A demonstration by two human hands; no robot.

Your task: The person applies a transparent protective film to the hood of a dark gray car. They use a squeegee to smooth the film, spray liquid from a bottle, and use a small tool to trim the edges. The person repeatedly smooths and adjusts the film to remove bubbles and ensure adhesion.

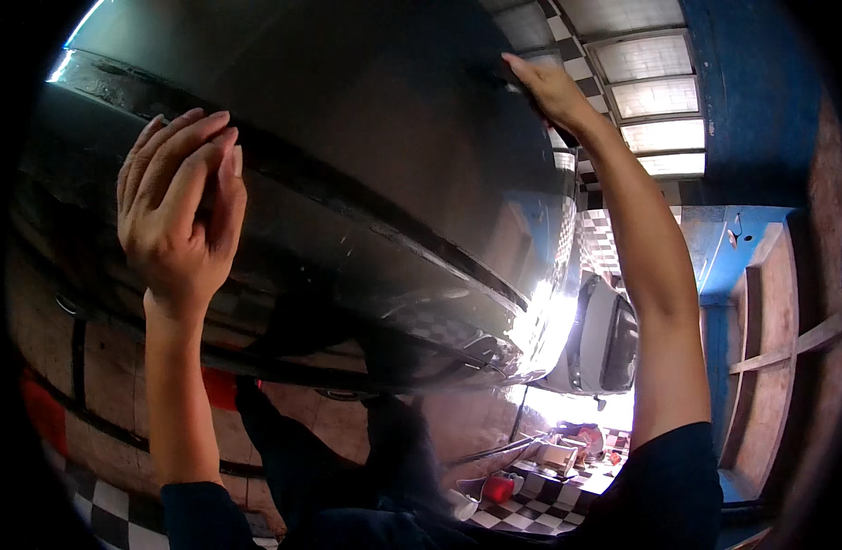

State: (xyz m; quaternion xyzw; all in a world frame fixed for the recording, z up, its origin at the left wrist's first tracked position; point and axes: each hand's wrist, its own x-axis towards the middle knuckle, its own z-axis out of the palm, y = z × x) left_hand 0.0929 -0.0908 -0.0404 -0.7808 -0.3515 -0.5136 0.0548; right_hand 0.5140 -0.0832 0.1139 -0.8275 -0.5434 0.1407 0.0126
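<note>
A glossy dark car body (384, 110) fills most of the head view, crossed by a long black trim strip (348, 206). My left hand (178, 206) is raised in front of it near the strip's left end. Its fingers are loosely bent, with a gap at the thumb, and nothing shows in them; I cannot tell whether the fingertips touch the car. At the upper right my right hand (554, 94) reaches far along the panel, closed round a dark, flat-looking object (560, 133) mostly hidden by the hand and lying close to the panel.
Beyond the car's right end stands a light grey vehicle (600, 335). A red container (499, 487) and other items sit on the checkered floor (540, 513) at the lower right. Windows (655, 78), a blue wall (760, 92) and a wooden frame (769, 357) are at the right.
</note>
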